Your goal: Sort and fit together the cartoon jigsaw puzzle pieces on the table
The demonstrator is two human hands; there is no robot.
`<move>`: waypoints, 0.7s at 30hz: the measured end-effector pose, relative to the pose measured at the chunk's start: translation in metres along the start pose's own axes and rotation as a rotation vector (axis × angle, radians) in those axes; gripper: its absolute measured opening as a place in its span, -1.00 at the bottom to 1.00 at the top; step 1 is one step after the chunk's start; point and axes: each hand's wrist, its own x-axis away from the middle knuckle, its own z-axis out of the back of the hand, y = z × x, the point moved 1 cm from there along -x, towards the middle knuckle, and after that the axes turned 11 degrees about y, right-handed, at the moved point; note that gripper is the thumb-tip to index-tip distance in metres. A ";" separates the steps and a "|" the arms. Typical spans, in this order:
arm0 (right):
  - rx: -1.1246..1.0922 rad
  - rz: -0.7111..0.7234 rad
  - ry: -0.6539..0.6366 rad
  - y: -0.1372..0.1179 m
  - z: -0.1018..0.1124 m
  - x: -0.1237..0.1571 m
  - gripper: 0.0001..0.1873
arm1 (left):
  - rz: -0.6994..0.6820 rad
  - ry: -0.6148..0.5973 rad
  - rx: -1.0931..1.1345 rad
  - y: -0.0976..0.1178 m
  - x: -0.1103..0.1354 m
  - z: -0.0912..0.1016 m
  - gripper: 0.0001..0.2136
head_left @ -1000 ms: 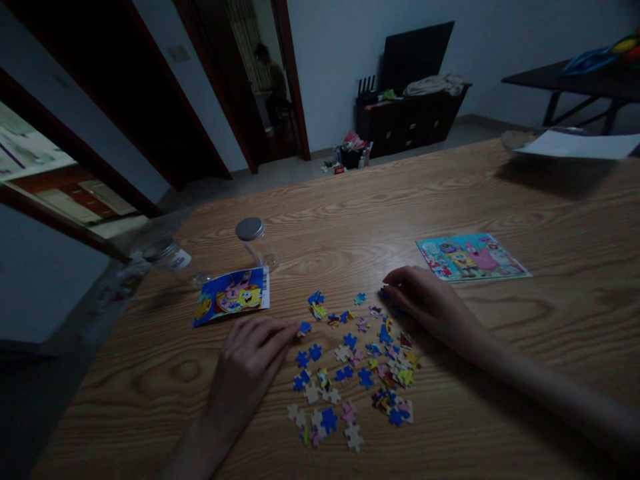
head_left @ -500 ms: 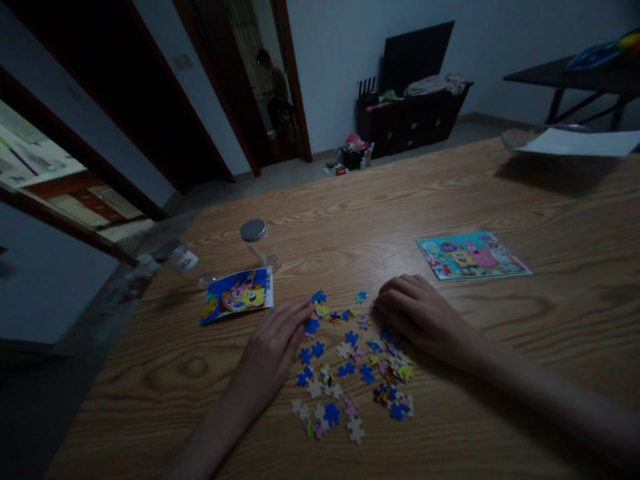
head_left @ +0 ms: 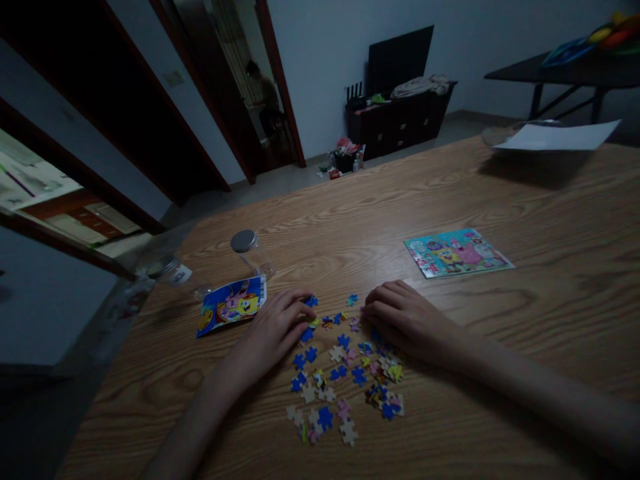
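Wooden tabletop (head_left: 500,200) with a wavy light grain is being seen in a dim room. Beyond it, a dark cabinet (head_left: 400,117) is being kept against a pale wall, small clutter (head_left: 345,159) is being left on the floor, and a person (head_left: 259,90) is being glimpsed through a doorway (head_left: 225,80). A sheet of white paper (head_left: 557,137) is being laid at the far corner of the tabletop.

Loose jigsaw pieces (head_left: 340,367) in blue, white, pink and yellow are being spread in a scattered patch near the middle of the tabletop, between the two hands. The left hand (head_left: 267,327) is being held with curved fingers at the patch's upper left edge, and the right hand (head_left: 405,320) is being rested, loosely curled, at its right edge. Whether a piece is being gripped by either hand cannot be told. A cartoon card (head_left: 231,307) is being kept just beside the left hand, with an upright clear jar (head_left: 250,257) touching its far edge and a second jar (head_left: 173,272) lying nearby on its side. A cartoon picture sheet (head_left: 457,252) is being laid beyond the right hand.
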 end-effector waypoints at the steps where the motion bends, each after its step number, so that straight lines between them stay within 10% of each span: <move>1: -0.005 0.000 0.001 0.000 0.000 0.000 -0.80 | 0.008 -0.007 0.013 0.000 0.000 0.000 -0.87; 21: 0.011 0.037 0.023 -0.002 -0.001 0.001 -0.72 | 0.056 0.071 0.070 0.006 0.012 -0.003 -0.93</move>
